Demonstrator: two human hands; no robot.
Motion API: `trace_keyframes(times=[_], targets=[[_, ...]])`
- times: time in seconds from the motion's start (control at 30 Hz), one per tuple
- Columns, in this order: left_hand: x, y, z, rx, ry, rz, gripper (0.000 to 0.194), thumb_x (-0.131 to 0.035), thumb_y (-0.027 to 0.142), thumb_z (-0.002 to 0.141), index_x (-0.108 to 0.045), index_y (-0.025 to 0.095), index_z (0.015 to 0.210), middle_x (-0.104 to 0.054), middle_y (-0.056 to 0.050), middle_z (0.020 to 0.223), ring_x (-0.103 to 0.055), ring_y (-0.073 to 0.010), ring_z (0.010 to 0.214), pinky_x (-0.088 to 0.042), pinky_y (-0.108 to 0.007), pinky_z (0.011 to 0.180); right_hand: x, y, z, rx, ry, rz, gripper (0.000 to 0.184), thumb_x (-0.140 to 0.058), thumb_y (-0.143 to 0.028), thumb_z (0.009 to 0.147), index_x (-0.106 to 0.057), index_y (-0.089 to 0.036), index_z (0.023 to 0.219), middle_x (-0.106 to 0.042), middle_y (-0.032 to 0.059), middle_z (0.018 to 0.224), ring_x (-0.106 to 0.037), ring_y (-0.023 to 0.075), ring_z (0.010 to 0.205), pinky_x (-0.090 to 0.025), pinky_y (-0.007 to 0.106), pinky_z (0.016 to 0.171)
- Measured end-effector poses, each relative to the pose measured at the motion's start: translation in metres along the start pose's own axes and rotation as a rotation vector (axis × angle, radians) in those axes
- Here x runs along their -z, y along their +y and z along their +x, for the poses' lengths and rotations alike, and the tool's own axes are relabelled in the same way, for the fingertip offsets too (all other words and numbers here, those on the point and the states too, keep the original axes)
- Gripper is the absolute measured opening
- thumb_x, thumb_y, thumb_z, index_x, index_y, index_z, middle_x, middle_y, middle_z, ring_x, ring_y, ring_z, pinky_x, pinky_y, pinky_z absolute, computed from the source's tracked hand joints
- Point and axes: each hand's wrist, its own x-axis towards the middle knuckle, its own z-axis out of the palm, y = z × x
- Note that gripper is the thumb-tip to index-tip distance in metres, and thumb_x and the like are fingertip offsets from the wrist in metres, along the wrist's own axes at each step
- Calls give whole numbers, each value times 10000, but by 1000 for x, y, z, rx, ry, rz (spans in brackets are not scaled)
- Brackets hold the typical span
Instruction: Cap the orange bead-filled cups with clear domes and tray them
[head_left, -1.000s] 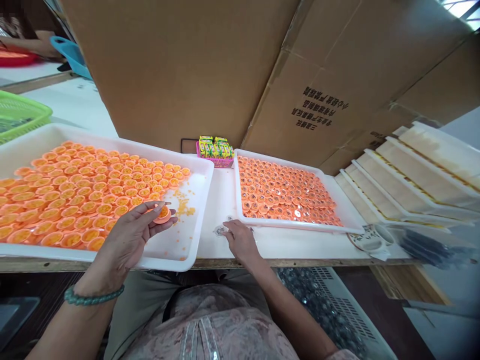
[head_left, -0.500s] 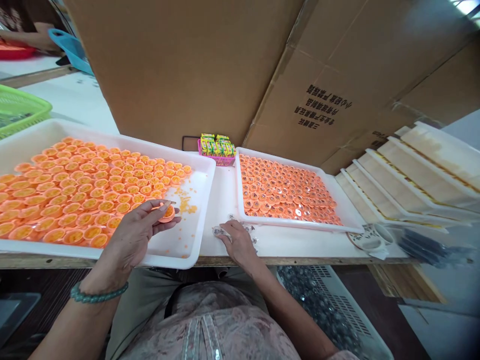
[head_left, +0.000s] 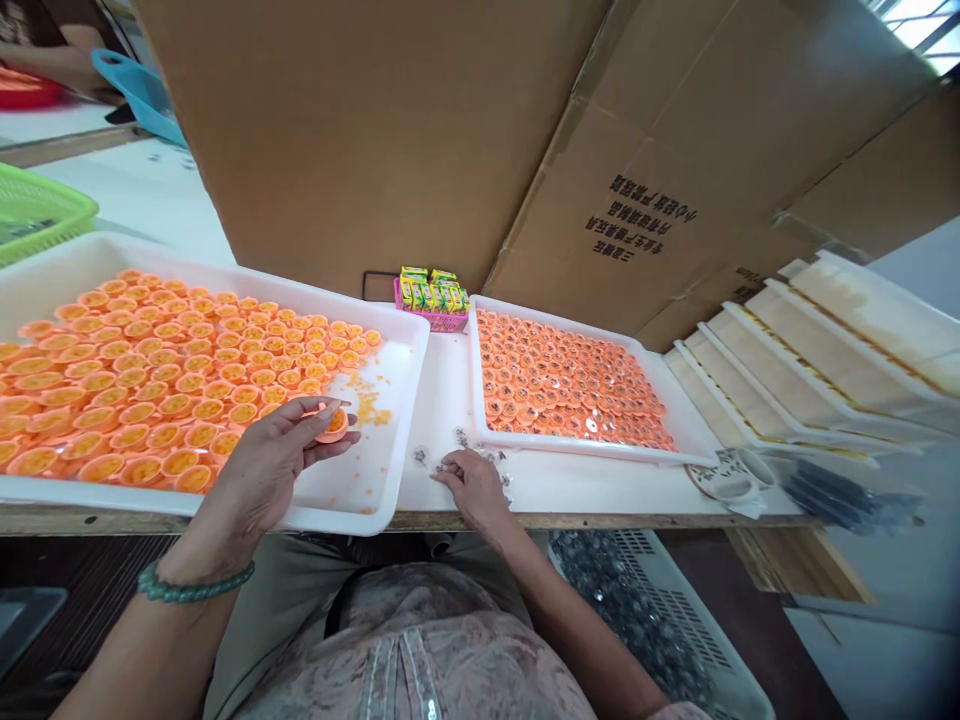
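Over the near right corner of the left white tray, a small orange cup with a yellow inside was held between the thumb and fingers of the left hand, the thumb hiding part of its rim. The right hand lay low over the tabletop by its near edge, fingers bunched close together; whether they gripped anything could not be told. Just beside its fingertips lay a clear disc, its dark marking too small to read, and more clear discs were partly covered by the hand. Rows of orange cups filled most of the left tray, whose left end was cut off, with yellow crumbs scattered toward its right edge. The right white tray held many orange pieces with dark centres, their detail indistinct. Between the trays' far corners stood a pink basket of yellow-green packets, against cardboard. At the tabletop's right end were stacked trays and a blurred dark bundle. A co-worker's arm was cut off at the upper left.
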Motion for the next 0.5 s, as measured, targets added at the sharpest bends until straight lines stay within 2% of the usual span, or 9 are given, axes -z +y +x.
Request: trace_keyframes(times=[0.13, 0.27, 0.4, 0.5], targets=[[-1, 1, 0, 5, -9, -3, 272, -785, 333, 601, -664, 172, 782, -667, -26, 839, -672, -229, 790, -544, -377, 820, 6, -3, -3, -7, 18, 17, 82, -619, -221, 804, -660, -171, 753, -636, 30, 739, -584, 157, 727, -415, 242, 673], [-2, 1, 0, 0, -9, 15, 273, -779, 348, 615, -663, 170, 786, -663, -26, 839, -668, -212, 776, -549, -349, 795, 15, -10, -2, 34, 56, 107, 129, -566, -191, 828, -669, -172, 752, -655, 45, 770, -599, 172, 764, -430, 265, 709], [-1, 0, -1, 36, -71, 42, 315, -758, 366, 647, -663, 164, 868, -664, -51, 935, -667, -211, 795, -532, -343, 822, 30, -26, 5, 47, 69, 397, 161, -521, -200, 845, -678, -192, 875, -677, 38, 834, -616, 162, 768, -464, 272, 713], [-1, -1, -4, 75, -153, 53, 385, -737, 380, 678, -630, 184, 992, -670, -64, 950, -669, -226, 829, -508, -368, 857, 42, -47, 17, 33, 76, 597, 178, -563, -246, 817, -638, -206, 974, -662, 15, 793, -611, 150, 730, -477, 269, 690]])
